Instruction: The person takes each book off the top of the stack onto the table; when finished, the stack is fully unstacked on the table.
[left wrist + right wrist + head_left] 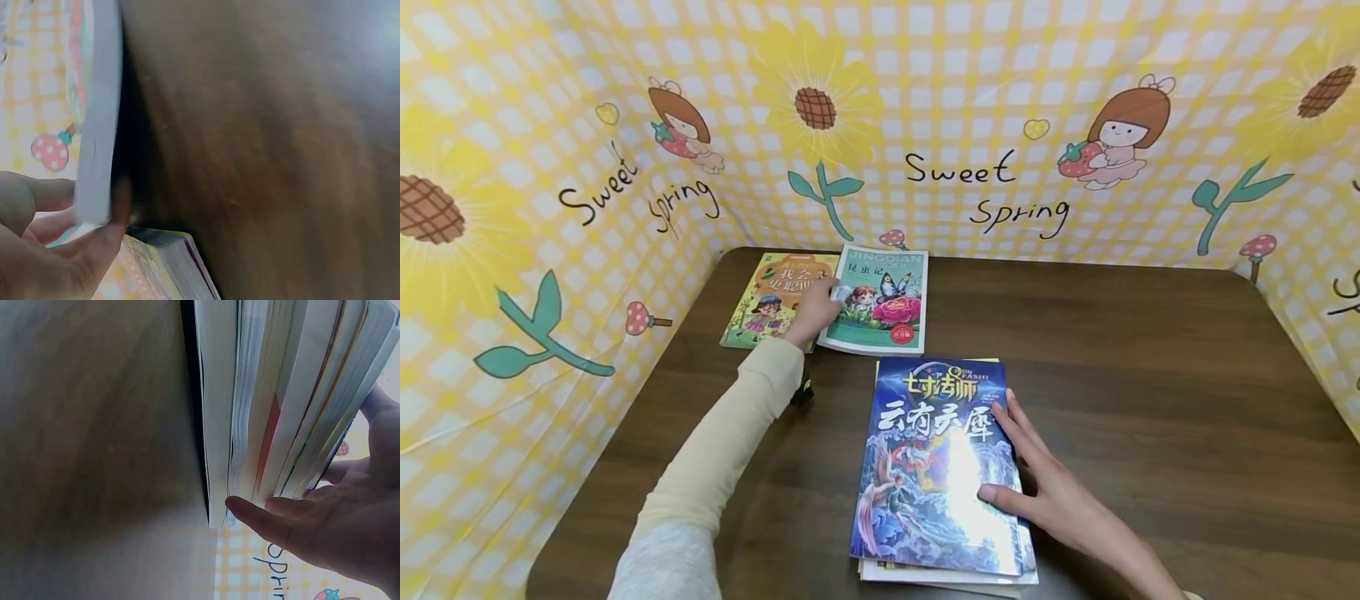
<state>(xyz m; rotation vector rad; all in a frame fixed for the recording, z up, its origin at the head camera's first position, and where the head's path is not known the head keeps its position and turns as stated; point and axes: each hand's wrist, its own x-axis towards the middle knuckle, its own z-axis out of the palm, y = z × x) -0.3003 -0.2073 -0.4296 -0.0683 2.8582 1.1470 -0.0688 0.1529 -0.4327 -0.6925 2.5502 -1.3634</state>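
Observation:
My left hand point(817, 308) pinches the near left side of a teal children's book point(880, 312) with a butterfly and pink flower on its cover. In the left wrist view the thumb lies on one face of this book point(97, 125) and fingers on the other, a dark gap between it and the table. Left of it lies a yellow-orange book point(760, 312), partly covered by the hand. My right hand point(1048, 483) rests at the right side of a stack topped by a blue fantasy book point(917, 475), thumb on the cover, fingers extended along the page edges point(250, 425).
The books lie on a dark brown wooden table point(1112, 375). Yellow checked cloth point(880, 108) with sunflowers and "Sweet Spring" lettering stands along the back and sides. A dark wrist strap piece point(805, 390) shows below the left sleeve.

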